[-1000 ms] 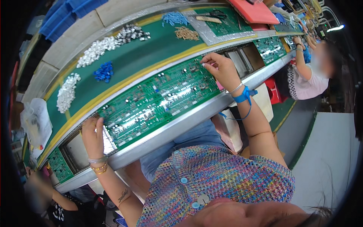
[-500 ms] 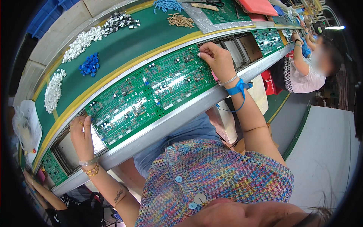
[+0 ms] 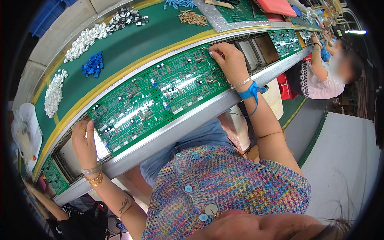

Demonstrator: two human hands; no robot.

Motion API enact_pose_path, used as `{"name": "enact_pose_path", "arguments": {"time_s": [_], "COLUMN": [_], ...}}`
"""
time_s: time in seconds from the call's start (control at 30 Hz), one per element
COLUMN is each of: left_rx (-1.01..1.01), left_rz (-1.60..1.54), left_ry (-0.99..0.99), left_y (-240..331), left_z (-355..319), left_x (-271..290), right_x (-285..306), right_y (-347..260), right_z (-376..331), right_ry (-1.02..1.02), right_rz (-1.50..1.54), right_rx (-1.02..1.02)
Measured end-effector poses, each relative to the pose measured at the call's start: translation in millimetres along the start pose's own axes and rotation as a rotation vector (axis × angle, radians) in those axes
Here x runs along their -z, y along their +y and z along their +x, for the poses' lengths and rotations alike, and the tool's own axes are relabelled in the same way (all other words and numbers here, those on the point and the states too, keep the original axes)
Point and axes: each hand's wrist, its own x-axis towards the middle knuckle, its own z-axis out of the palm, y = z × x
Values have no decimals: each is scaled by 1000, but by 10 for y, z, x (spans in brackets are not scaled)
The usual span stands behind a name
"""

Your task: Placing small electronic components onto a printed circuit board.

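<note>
A long green circuit board, crowded with small parts, lies in the metal rails of the line before me. At its left end my left hand grips the edge, thumb near the corner and fingers curled beyond it. My right hand closes with thumb and forefinger on the far right corner of the same board. A blue wrist strap with a cord circles my right wrist. Whatever lies under the fingertips of either hand is hidden.
Beyond the rail, the green bench holds piles of white connectors, blue parts, black parts and tan parts. Another board sits further right on the line. A co-worker works at the right; another person's arm shows at lower left.
The whole view has shifted very slightly. Both hands stay at the two ends of the circuit board, with no clear movement of the board along the rails.
</note>
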Motion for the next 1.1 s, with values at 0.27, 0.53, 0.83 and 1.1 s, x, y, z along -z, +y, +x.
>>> {"name": "enact_pose_path", "arguments": {"time_s": [0.27,0.53,0.83,1.1], "left_rx": [8,-6,-36,-32], "left_rz": [0,8,-40,-44], "left_ry": [-6,-5,14,45], "left_y": [38,11,-3,-102], "left_z": [11,23,40,-57], "left_x": [7,-5,-26,-28], "right_x": [-1,14,-1236,-758], "right_y": [-11,-226,-121,-361], "right_z": [21,884,1877,1647], "right_ry": [-13,29,262,-121], "right_rz": [-55,8,-726,-383], "right_rx": [24,189,247,324]}}
